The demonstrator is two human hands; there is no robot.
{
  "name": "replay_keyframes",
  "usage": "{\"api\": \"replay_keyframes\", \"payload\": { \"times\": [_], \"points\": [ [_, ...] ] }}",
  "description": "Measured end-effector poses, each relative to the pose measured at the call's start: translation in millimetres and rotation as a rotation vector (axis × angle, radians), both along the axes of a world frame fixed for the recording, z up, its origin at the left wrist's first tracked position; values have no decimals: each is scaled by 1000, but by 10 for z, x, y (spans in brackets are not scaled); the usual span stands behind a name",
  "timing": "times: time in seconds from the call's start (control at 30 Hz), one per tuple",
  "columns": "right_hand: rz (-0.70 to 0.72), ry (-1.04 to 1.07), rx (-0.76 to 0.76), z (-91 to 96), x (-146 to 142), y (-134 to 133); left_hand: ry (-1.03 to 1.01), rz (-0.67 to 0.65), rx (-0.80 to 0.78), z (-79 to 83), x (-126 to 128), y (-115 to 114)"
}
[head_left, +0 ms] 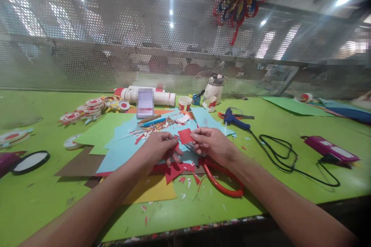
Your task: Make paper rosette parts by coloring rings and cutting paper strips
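A small red paper square [185,136] is pinched between the thumb and fingers of my right hand [213,144]. Just left of it, my left hand [162,147] has thumb and forefinger closed on a small red paper scrap [176,143], its other fingers loosely curled. Below my right hand are scissors with large red handles [223,185]; the hand hides part of them, and whether it touches them I cannot tell. Light blue paper sheets [118,158] spread beneath both hands, with red paper offcuts [175,171] at their near edge.
Green, brown and yellow sheets [150,191] lie under the blue ones. A blue glue gun [236,119] trails its cable to a purple power strip [332,148]. Paper wheels [94,110] are piled at left. Paper cups [184,103] and a white jug [213,90] stand behind.
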State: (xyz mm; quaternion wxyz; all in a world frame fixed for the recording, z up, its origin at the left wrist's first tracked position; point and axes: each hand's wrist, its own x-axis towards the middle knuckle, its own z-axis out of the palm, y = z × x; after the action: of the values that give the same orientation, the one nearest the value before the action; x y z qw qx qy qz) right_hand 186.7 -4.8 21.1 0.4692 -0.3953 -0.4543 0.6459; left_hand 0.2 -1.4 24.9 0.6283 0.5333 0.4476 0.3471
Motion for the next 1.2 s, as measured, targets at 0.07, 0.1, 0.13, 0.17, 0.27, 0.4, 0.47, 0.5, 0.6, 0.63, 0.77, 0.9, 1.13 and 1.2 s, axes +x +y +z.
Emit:
{"api": "replay_keyframes", "payload": {
  "times": [0.07,0.1,0.13,0.17,0.27,0.4,0.47,0.5,0.6,0.63,0.77,0.9,1.13,1.2],
  "points": [
    [3,-3,4,10,-1,-6,34,-3,5,0,2,6],
    [7,-4,6,12,-1,-8,49,-7,3,0,3,9],
    [9,-5,8,12,1,-10,68,-11,1,0,5,10],
    [12,-4,10,9,3,-10,89,-16,-1,-2,8,11],
    [13,-1,19,-15,10,-2,142,-50,-8,-21,17,11],
    [8,-4,22,-44,8,10,158,-63,10,-75,21,19],
    [7,-9,20,-47,2,12,158,-47,34,-98,17,27],
    [7,-11,20,-47,-1,12,154,-43,39,-103,14,31],
    [10,-14,21,-43,-2,12,143,-32,24,-85,7,34],
    [11,-13,23,-42,-2,12,150,-23,16,-69,5,33],
    [3,-8,23,-37,2,7,138,76,61,5,-11,44],
    [-11,-15,24,-45,3,10,36,205,118,49,-57,88],
    [-75,-8,56,-33,-14,0,-172,141,22,74,-84,76],
    [-86,-16,66,-21,-32,-12,-207,71,7,53,-52,46]
  ]
}}
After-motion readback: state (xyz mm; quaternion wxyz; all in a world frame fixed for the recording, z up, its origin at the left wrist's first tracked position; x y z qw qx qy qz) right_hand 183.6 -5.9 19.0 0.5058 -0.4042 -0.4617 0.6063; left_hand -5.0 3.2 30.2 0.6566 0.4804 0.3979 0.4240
